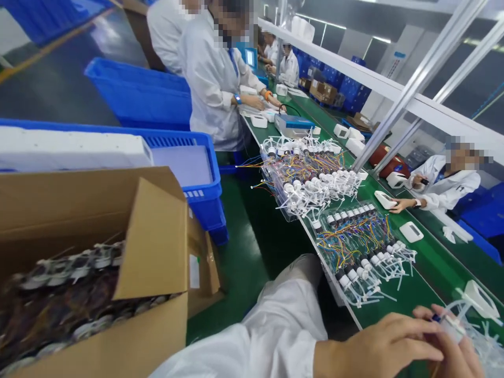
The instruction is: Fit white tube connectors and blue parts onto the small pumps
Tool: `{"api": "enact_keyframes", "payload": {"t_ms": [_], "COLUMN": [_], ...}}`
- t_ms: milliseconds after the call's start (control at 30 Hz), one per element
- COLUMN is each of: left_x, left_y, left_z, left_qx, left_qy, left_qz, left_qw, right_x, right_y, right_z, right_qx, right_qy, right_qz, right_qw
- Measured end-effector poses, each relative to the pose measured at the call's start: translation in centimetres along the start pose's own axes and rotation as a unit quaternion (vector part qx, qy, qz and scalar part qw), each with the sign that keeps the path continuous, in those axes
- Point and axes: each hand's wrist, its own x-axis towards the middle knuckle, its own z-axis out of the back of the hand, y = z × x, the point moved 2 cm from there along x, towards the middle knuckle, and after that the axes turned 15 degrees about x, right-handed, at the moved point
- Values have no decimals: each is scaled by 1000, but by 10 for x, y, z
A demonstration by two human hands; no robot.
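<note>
White sleeve (275, 344) nearest, reaching from the bottom centre to the person's left hand (378, 346), whose fingers are bent and nearly together against one small white part (453, 328) at the lower right, above a green table (433, 262). The right hand (459, 356) has its fingers curled closely around that part, with clear tubing (488, 353) trailing beside it. Blur and overlap hide whether the left fingers pinch or merely touch. Handling it well probably calls for a firm right grip, light left fingertips and slack tubing. On the table lie two bunches of white-capped parts with coloured wires: a nearer bunch (364, 264), roughly nine in its far row, and a farther bunch (315, 184), too tangled to count. Three white cases sit nearby: one beside the hands (474, 295), one alone (411, 231), one at a co-worker's hand (401, 206). One open cardboard box (153, 241) stands left.
</note>
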Motion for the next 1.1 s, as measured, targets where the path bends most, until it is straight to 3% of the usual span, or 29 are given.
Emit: {"api": "enact_keyframes", "payload": {"t_ms": [33, 133, 233, 300, 400, 500, 633, 733, 1100], "left_x": [-12, -45, -63, -68, -78, -106, -164, -191, -179], "left_y": [2, 9, 21, 36, 63, 93, 136, 158, 175], "left_z": [4, 18, 40, 55, 66, 56, 32, 25, 15], "left_qx": [-3, -17, -16, 3, 2, -16, 23, 49, 50], "left_qy": [-24, -90, -128, -177, -237, -217, -161, -145, -94], "left_qz": [6, 12, 8, 51, 179, 271, 412, 462, 446], "left_qw": [1000, 996, 992, 983, 955, 938, 896, 873, 889], "right_x": [10, 40, 72, 92, 117, 134, 148, 153, 159], "right_y": [14, 49, 63, 60, 42, 18, -10, -26, -43], "right_z": [-16, -79, -144, -181, -226, -260, -286, -296, -297], "right_qx": [47, 97, 90, 66, -14, -97, -166, -180, -210], "right_qy": [-7, 67, 145, 188, 242, 285, 320, 330, 352], "right_qz": [-16, -29, -34, -33, -17, 23, 41, 33, 28], "right_qw": [999, 993, 985, 979, 970, 953, 932, 926, 912]}}
